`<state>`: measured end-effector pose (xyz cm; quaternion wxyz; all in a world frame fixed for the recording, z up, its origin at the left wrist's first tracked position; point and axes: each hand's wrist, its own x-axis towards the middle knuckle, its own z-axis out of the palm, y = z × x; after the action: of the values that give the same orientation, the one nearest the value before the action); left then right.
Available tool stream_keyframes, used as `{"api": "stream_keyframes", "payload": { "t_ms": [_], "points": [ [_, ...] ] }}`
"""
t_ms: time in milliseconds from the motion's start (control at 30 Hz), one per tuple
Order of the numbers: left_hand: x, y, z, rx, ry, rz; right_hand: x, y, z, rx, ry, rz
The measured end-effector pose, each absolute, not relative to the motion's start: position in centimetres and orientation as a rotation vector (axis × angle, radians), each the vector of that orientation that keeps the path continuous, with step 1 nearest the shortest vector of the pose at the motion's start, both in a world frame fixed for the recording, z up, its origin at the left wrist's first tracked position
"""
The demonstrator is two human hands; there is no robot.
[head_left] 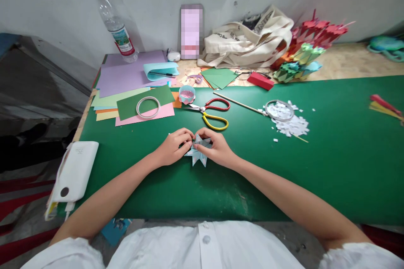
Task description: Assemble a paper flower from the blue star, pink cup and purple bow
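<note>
A small pale-blue folded paper star (198, 156) lies on the green table mat (331, 155) in front of me. My left hand (173, 147) pinches its left side with curled fingers. My right hand (214, 147) grips its upper right side, fingers closed on the paper. The fingertips of both hands meet over the top of the star, hiding its upper points. Just beyond my hands lie scissors (211, 112) with one red and one yellow handle.
Coloured paper sheets (126, 80), a tape ring (148, 107) and a small paper cup (187, 94) lie at the back left. A plastic bottle (113, 21), a cloth bag (252, 35), folded paper shapes (303, 56), a white scrap pile (288, 122), a thin stick (236, 103) and a white power bank (74, 172) surround the mat.
</note>
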<state>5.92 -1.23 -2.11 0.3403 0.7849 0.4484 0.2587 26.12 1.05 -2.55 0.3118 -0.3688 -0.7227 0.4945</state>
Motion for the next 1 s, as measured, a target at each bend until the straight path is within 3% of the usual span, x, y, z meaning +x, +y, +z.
{"api": "stream_keyframes", "payload": {
  "t_ms": [1000],
  "points": [
    [5.97,-1.23,-2.09,2.037,1.163,0.685,26.16,1.04,-2.88,-0.912,-1.907,1.265]
  ]
}}
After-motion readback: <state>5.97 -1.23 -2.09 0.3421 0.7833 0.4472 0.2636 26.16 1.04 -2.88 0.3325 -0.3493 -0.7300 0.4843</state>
